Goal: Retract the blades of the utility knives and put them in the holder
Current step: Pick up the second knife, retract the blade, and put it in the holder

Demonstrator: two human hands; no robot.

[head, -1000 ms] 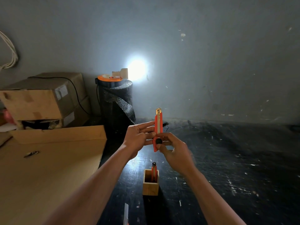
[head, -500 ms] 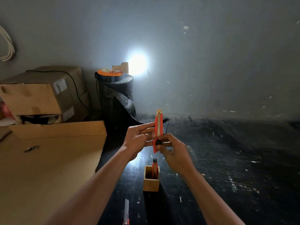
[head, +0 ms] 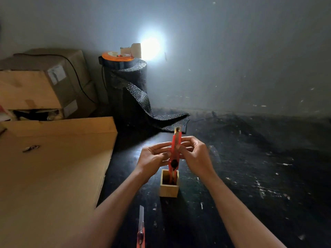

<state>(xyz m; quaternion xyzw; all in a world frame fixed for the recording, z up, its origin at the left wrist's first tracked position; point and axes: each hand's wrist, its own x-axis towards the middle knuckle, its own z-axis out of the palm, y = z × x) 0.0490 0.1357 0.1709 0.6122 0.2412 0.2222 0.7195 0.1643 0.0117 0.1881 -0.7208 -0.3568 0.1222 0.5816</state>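
Far left: stacked cardboard boxes (head: 41, 81) against the wall, a black cable draped over the top one.
Left foreground: flat cardboard sheet (head: 53, 176) covering that side of the surface, a small dark metal bit (head: 30, 148) lying on it.
Back, left of centre: upright roll of black bubble wrap (head: 128, 97), loose end trailing onto the surface; orange reel (head: 118, 56) on top.
Wall: grey (head: 232, 51), speckled with pale flecks, one bright glare spot just right of the reel.
Surface: black (head: 250, 176), scuffed, scattered with white marks.
Left hand (head: 152, 160): fingers closed against the left side of the orange knife (head: 175, 151).
Orange knife: held upright between both hands, tip up, black knob low on the body, lower end at the mouth of the holder; blade state cannot tell.
Holder (head: 169, 185): small wooden box, open top, standing on the black surface directly under the hands; another orange handle seemingly inside.
Right hand (head: 195, 156): fingers pinched on the knife's right side.
Bottom centre: second knife (head: 141, 228) lying flat, blade extended, pointing away.
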